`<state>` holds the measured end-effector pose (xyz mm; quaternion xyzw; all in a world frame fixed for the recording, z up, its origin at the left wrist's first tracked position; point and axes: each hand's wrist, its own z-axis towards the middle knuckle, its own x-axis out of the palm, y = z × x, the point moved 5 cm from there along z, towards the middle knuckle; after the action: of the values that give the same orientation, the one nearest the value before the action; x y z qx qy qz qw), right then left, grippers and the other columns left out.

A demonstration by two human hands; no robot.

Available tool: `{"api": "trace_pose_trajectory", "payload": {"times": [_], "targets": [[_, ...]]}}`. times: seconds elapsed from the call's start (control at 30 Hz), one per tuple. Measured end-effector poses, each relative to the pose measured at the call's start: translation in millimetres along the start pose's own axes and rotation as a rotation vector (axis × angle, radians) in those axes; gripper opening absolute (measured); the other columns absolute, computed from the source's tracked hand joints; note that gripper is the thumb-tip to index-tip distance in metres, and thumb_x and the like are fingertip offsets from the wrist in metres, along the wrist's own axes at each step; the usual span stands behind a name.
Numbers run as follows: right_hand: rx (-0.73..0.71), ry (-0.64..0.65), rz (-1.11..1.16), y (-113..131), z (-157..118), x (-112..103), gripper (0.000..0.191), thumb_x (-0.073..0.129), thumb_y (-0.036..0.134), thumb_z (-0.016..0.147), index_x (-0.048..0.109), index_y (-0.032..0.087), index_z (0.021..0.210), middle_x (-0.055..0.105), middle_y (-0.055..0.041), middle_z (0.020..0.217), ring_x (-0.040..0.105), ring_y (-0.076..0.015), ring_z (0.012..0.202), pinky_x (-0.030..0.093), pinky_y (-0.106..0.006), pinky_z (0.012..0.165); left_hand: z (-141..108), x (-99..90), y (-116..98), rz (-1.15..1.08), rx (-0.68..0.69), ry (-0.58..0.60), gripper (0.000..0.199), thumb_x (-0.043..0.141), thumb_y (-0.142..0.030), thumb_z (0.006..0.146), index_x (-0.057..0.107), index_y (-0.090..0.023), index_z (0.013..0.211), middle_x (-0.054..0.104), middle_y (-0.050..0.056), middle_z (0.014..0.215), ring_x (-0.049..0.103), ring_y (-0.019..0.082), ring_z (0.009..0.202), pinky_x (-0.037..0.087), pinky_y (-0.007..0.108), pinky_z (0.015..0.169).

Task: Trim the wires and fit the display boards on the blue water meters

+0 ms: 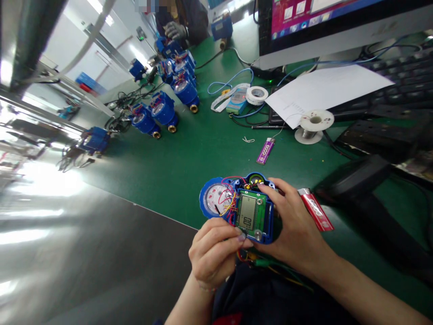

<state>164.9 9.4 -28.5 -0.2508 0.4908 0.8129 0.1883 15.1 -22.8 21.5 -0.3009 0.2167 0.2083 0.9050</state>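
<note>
A blue water meter with its electronics uncovered lies at the table's near edge. Its green circuit board carries a small LCD screen, and red and yellow wires run to the round dial on its left. My right hand wraps round the meter's right side, thumb below and fingers at the top. The fingers of my left hand are pinched together at the board's lower left corner; what they hold, if anything, is hidden. Below the meter, coloured wires with a green clip hang near my body.
Several blue meters stand at the back left, near a person's gloved hand. A purple lighter, a red lighter, a solder spool, paper, a tape roll and a black scanner-like device lie around.
</note>
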Motion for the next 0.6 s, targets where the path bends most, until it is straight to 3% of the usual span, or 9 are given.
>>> {"api": "trace_pose_trajectory", "payload": {"times": [0.37,0.5,0.6], "targets": [[0.006,0.006,-0.006,-0.1,2.3,-1.0,0.082,0.074,0.036,0.065,0.033,0.016,0.133,0.038,-0.0198,0.131,0.041,-0.036,0.12,0.043,-0.054,0.094,9.1,2.2,2.5,-0.053,-0.054,-0.035,0.01,0.073,-0.005,0.072,0.064,-0.009,0.072,0.066,0.003,0.07,0.061,0.012,0.062,0.051,0.027,0.056],[0.008,0.016,-0.019,0.8,2.6,4.4,0.086,0.076,0.033,0.063,0.031,0.014,0.134,0.037,-0.0211,0.132,0.039,-0.037,0.121,0.042,-0.056,0.095,10.9,1.8,4.5,-0.054,-0.1,-0.007,0.012,0.072,-0.002,0.071,0.064,-0.01,0.073,0.065,0.003,0.07,0.06,0.012,0.063,0.05,0.026,0.056],[0.035,0.072,-0.057,5.7,-2.0,-4.5,0.097,0.078,0.035,0.06,0.025,0.015,0.138,0.029,-0.0224,0.139,0.036,-0.0386,0.125,0.042,-0.056,0.096,12.5,-2.0,1.7,-0.047,-0.092,0.034,0.013,0.069,0.0,0.072,0.064,-0.012,0.074,0.065,0.002,0.069,0.061,0.012,0.062,0.051,0.025,0.054]]}}
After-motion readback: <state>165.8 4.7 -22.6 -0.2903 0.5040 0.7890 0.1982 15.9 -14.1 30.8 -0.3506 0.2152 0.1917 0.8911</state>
